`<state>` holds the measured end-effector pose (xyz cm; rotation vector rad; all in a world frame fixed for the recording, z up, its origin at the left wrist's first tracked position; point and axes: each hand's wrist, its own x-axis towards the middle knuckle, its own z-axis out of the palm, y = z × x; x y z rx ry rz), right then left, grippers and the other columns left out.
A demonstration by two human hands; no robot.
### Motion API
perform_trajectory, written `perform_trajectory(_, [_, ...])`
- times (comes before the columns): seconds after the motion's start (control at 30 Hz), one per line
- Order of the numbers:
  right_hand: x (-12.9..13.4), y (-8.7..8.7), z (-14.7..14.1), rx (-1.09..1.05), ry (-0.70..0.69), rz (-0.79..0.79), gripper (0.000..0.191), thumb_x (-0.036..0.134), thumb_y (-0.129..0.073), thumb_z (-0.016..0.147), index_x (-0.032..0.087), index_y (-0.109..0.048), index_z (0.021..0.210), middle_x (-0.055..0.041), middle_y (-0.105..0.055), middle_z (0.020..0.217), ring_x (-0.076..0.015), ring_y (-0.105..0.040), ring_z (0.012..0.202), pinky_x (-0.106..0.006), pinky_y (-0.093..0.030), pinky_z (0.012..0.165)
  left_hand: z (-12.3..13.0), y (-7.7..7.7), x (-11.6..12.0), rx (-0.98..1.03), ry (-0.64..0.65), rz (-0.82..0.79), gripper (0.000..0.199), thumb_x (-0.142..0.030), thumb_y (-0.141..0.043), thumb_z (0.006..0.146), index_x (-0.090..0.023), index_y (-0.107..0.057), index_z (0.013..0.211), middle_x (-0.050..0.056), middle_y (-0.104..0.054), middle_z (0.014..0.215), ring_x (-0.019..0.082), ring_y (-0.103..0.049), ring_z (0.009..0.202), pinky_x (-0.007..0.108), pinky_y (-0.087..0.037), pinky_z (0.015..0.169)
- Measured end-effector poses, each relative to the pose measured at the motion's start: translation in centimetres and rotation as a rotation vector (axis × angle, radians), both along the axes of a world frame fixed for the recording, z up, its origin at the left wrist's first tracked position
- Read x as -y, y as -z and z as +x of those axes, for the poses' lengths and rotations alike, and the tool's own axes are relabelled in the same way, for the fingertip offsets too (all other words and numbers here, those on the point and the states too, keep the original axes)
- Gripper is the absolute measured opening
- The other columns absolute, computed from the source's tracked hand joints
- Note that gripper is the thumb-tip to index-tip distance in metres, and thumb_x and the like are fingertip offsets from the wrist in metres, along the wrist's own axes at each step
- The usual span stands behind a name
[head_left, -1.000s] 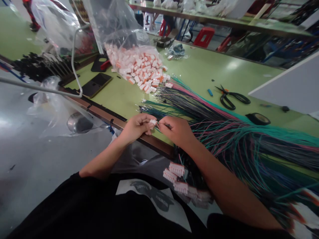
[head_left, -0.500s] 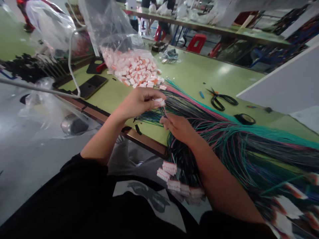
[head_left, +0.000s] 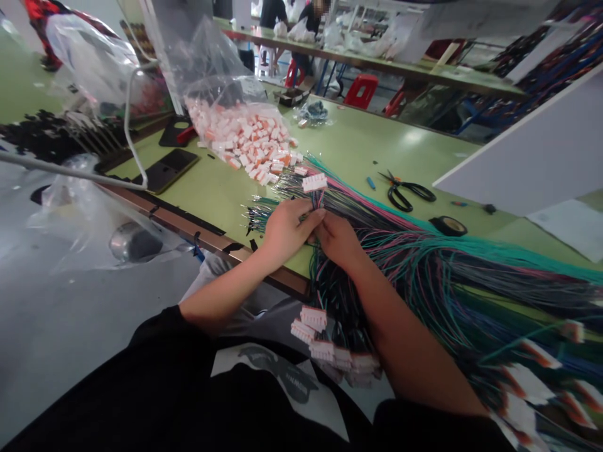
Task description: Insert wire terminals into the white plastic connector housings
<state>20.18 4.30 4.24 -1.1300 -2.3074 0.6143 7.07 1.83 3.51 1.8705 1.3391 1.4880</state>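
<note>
A white connector [head_left: 315,182] with a little orange stands up just above my fingertips, with thin wires running down from it. My left hand [head_left: 288,231] is closed on those wires below the connector. Right beside it, my right hand [head_left: 340,240] pinches the same wires, and the fingertips of both hands meet. Bundles of green, pink and dark wires [head_left: 424,242] spread over the table to the right. Bare wire ends [head_left: 257,213] lie left of my hands. Several finished-looking connectors [head_left: 313,318] hang on dark wires below the table edge.
Loose connectors spill from a clear bag [head_left: 249,135] at the back. A phone [head_left: 172,169] lies left, below a bent metal rod [head_left: 127,119]. Black scissors [head_left: 407,190], black tape [head_left: 447,226] and a white panel [head_left: 532,138] are on the right. People sit at a far table [head_left: 377,59].
My left hand has let go of the connector and moved down onto its wires, beside my right hand. The connector now stands exposed above both hands. The view has shifted slightly.
</note>
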Motion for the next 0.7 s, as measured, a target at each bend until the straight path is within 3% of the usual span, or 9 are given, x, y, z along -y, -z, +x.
perform_trajectory(0.1, [-0.4,-0.2,0.3,0.018,-0.047,-0.033,0.03,0.037,-0.038,0.089,0.019,-0.056,0.073,-0.0059,-0.066,0.074,-0.0195,-0.06,0.072,-0.032,-0.046,0.07,0.1,-0.5,-0.4,0.02,-0.007,0.043,0.038,-0.021,-0.051,0.084,-0.02,-0.036,0.049,-0.002,-0.046,0.054,0.014,-0.046,0.062,0.029,-0.036,0.065])
perform_trajectory(0.23, [-0.8,-1.1,1.4,0.059,-0.031,-0.017,0.026,0.038,-0.054,0.082,0.017,-0.064,0.094,-0.0096,-0.069,0.098,-0.0258,-0.062,0.094,-0.039,-0.048,0.082,0.4,-1.5,-0.8,0.132,0.033,-0.086,0.039,-0.016,-0.055,0.082,-0.02,-0.035,0.049,-0.003,-0.04,0.052,0.012,-0.043,0.057,0.027,-0.032,0.057])
perform_trajectory(0.33, [-0.7,-2.8,3.0,-0.056,0.045,-0.009,0.035,0.037,-0.062,0.076,0.021,-0.063,0.108,-0.0089,-0.066,0.109,-0.0253,-0.061,0.1,-0.042,-0.048,0.088,0.7,-2.4,-1.0,0.175,0.162,-0.234,0.037,-0.015,-0.052,0.085,-0.02,-0.038,0.051,-0.006,-0.039,0.042,0.009,-0.039,0.044,0.026,-0.031,0.051])
perform_trajectory(0.4, [-0.5,-4.1,3.9,-0.23,0.128,-0.03,0.042,0.039,-0.062,0.077,0.025,-0.059,0.116,-0.0071,-0.065,0.111,-0.0217,-0.062,0.095,-0.039,-0.05,0.082,1.0,-3.0,-1.2,0.181,0.311,-0.327,0.033,-0.015,-0.05,0.087,-0.02,-0.042,0.055,-0.006,-0.042,0.038,0.007,-0.039,0.037,0.024,-0.031,0.046])
perform_trajectory(0.53, [-0.3,-5.3,4.3,-0.449,0.227,-0.103,0.036,0.039,-0.063,0.076,0.025,-0.061,0.108,-0.0024,-0.064,0.088,-0.0153,-0.06,0.071,-0.031,-0.05,0.062,1.9,-3.5,-1.7,0.249,0.544,-0.468,0.024,-0.01,-0.049,0.085,-0.017,-0.049,0.063,-0.005,-0.051,0.046,0.004,-0.046,0.035,0.021,-0.031,0.04])
perform_trajectory(0.7, [-0.5,-4.8,4.0,-0.618,0.279,-0.192,0.015,0.03,-0.064,0.072,0.024,-0.061,0.085,0.0034,-0.055,0.062,-0.0117,-0.052,0.054,-0.029,-0.047,0.055,2.7,-3.1,-2.5,0.495,0.666,-0.586,0.014,-0.008,-0.052,0.083,-0.015,-0.053,0.07,-0.005,-0.056,0.057,0.001,-0.045,0.036,0.018,-0.03,0.037])
